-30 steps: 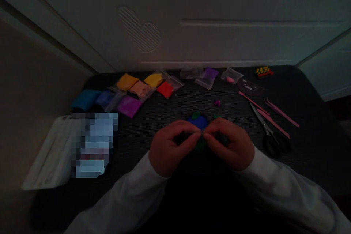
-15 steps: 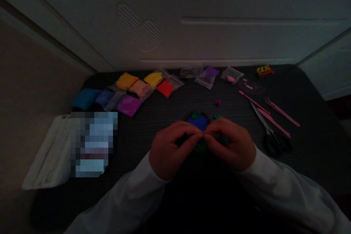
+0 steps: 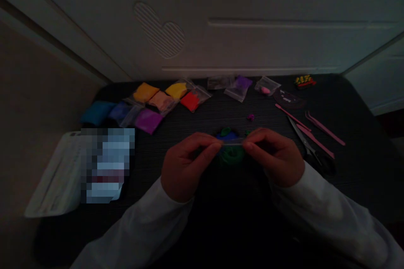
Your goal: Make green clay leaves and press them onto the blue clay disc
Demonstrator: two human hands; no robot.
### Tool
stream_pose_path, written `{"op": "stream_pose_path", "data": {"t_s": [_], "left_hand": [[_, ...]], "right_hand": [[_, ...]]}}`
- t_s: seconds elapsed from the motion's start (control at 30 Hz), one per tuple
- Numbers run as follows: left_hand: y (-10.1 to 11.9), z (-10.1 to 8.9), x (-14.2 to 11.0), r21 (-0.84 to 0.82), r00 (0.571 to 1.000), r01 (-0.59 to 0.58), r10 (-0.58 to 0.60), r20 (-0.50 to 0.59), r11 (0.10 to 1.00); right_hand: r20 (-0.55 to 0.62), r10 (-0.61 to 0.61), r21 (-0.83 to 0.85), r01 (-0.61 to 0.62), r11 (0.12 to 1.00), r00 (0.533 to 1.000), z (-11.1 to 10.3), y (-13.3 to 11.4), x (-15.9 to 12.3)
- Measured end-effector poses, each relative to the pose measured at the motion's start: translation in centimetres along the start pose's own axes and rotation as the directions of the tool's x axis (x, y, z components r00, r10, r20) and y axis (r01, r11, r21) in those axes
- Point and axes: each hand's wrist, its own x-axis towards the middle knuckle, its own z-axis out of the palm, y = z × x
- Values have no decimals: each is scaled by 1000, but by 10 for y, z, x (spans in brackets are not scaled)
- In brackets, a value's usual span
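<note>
Over the dark table (image 3: 176, 128), my left hand (image 3: 184, 166) and right hand (image 3: 280, 157) pinch a clear strip (image 3: 232, 142), apparently working a bag's seal; next likely calls for even tension.

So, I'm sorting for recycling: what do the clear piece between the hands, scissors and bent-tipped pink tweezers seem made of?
Clear piece: probably thin plastic film; see-through, pale shine.
Scissors: likely metal blades, greyish gleam; dark handles, perhaps plastic.
Tweezers: smooth pink finish; painted metal or plastic, too dim to tell.

The near clay (image 3: 232, 161) is green, the lump (image 3: 233, 135) beyond seemingly blue in this dimness. The right tweezers (image 3: 325, 128) are pink, the far heart (image 3: 164, 35) striped.
</note>
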Motion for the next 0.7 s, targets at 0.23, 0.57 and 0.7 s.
{"op": "stream_pose_path", "data": {"t_s": [0.23,0.57,0.7], "left_hand": [[3,4,-1,-32,969,107,-97,225,994],[2,4,0,37,978,96,-101,183,995],[2,5,-1,-16,975,134,-129,182,991]], "right_hand": [[-20,45,129,-42,991,999,1,-3,-1],[129,3,58,-11,998,992,4,0,-3],[145,-17,14,15,1000,989,4,2,-4]]}}
